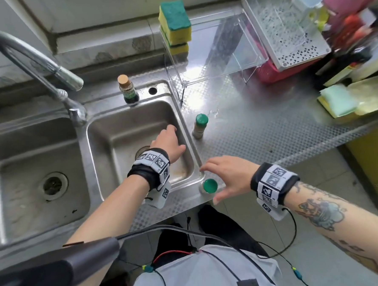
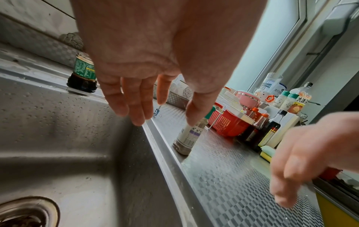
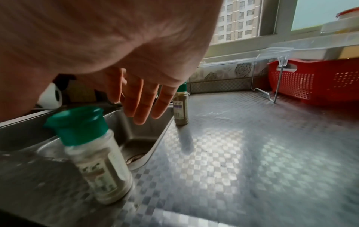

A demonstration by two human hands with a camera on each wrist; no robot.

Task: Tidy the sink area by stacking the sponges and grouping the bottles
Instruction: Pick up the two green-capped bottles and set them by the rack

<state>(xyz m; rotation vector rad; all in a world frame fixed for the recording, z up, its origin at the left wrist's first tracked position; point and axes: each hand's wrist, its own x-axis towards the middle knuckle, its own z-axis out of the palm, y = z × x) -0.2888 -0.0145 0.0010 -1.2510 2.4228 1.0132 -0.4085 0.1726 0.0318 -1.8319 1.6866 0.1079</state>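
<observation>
While the left hand point(image 1: 170, 141) reaches out over the small sink basin point(image 1: 116, 134), palm down, its grip is loose and apart, fingers straight and slightly spread, holding nothing. Just beyond its fingertips and off to the right, a green-capped spice bottle point(image 1: 200, 126) stands upright on the patterned steel tabletop point(image 1: 260, 125), close to the basin's edge; the left wrist view shows the thumb in front of that bottle, but whether it touches cannot be told. Further ahead of the left hand, at the far rim of the sink, sits a dark sauce bottle point(image 1: 128, 89) with a cork-coloured top.

Now the right hand point(image 1: 227, 175) comes in from the right, forearm crossing the tabletop's front edge, fingers spread wide and thumb swung toward the body. Its grip is open too, nothing between the fingers. Right beneath that open span, between thumb and forefinger, stands a second green-capped bottle point(image 1: 209, 186) at the near corner of the basin, upright and untouched as far as the right wrist view shows.

Far beyond both hands, stacked yellow-and-green sponges point(image 1: 174, 24) rest on a clear acrylic shelf point(image 1: 222, 59).
</observation>
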